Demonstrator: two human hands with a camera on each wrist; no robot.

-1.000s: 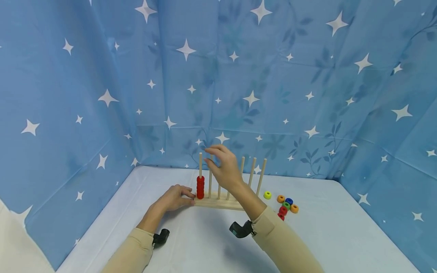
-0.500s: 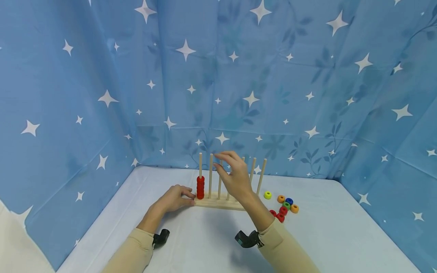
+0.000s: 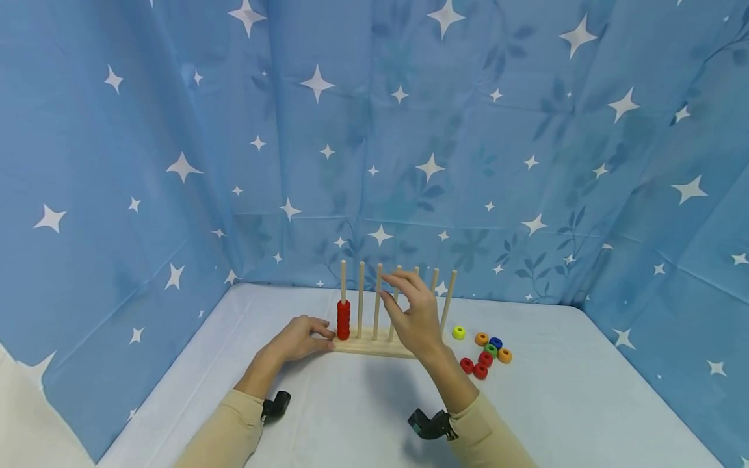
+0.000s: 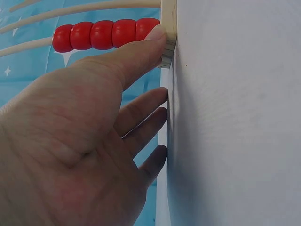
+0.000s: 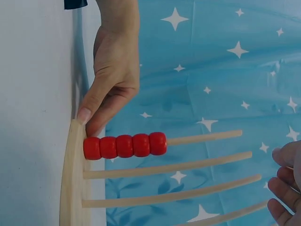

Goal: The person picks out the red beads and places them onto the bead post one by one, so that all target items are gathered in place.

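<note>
A wooden bead rack with several upright pegs stands on the table. A stack of several red beads fills the lower part of its leftmost peg; the other visible pegs bear no beads. My left hand pinches the left end of the rack's base, the thumb on its front edge; in the left wrist view the other fingers extend beside it. Raised near the tops of the middle pegs, my right hand has its thumb and forefinger apart and loosely curved, with nothing between them. It hides parts of the right-hand pegs.
Right of the rack lie loose beads: a yellow one, a blue one, a green one, two orange ones and several red ones. A star-patterned blue curtain surrounds the white table.
My right hand has moved from the leftmost pegs rightward and slightly down, uncovering more pegs and a red bead on the table. The left hand stays at the base's end.
</note>
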